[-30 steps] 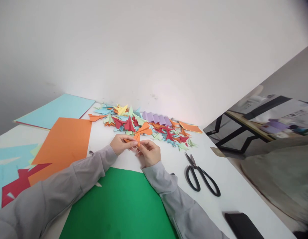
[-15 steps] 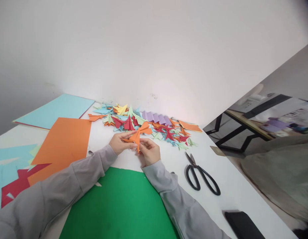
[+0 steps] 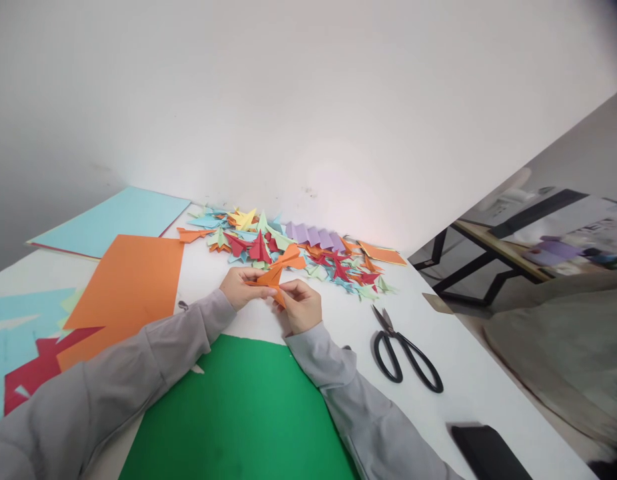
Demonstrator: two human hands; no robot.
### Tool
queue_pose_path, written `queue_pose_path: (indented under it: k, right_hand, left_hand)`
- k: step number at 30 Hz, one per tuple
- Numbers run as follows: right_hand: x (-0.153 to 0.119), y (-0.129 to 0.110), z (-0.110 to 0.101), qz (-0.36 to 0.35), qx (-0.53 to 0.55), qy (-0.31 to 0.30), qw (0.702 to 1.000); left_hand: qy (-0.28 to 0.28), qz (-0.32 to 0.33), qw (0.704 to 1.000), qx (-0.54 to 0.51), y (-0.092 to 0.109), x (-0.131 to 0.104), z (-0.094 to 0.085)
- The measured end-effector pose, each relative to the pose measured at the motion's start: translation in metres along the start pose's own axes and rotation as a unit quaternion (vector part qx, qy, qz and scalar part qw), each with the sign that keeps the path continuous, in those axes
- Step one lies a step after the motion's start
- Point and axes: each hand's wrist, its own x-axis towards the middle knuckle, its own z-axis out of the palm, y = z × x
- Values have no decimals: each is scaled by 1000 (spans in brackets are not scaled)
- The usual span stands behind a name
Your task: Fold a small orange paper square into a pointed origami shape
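An orange folded paper piece [image 3: 276,272] is held up between both hands, just above the white table. My left hand [image 3: 242,288] pinches its left side between thumb and fingers. On the lower right, my right hand [image 3: 302,305] grips the pointed end with closed fingers. Behind the hands lies a heap of small folded paper shapes [image 3: 260,248] in red, yellow, green, blue and orange. A purple pleated paper strip [image 3: 314,236] rests on that heap.
A green sheet [image 3: 243,413] lies below my forearms. Orange sheets [image 3: 133,280], red scraps and light blue sheets [image 3: 118,220] are at the left. Black-handled scissors [image 3: 402,347] and a black flat object [image 3: 488,453] are at the right. A wall [image 3: 288,100] stands behind the table.
The lower tip of the orange folded piece has shifted slightly right and up, and my right fingers now cover more of it. My left hand has barely moved.
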Motion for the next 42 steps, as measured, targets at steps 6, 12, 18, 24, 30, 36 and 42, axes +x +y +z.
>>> queue_pose_path:
  k: [6, 12, 18, 24, 30, 36, 42]
  right_hand:
    - [0, 1, -1, 18, 3, -19, 1000]
    - [0, -1, -1, 25, 26, -41, 998]
    - [1, 2, -4, 17, 23, -50, 998]
    - [2, 3, -8, 49, 66, -88, 993]
    - [1, 2, -5, 31, 26, -63, 997]
    - [0, -1, -3, 19, 11, -42, 999]
    - [-1, -2, -3, 19, 9, -44, 999]
  left_hand:
    - [-4, -12, 1000, 2, 2, -1, 0]
    - [6, -22, 999, -31, 1, 1, -1]
    - [2, -32, 998, -58, -6, 4, -4]
    - [8, -23, 999, -39, -8, 5, -5]
    - [17, -32, 999, -19, -3, 3, -3]
    - [9, -32, 999, -12, -7, 4, -5]
    - [-3, -36, 999, -24, -9, 6, -6]
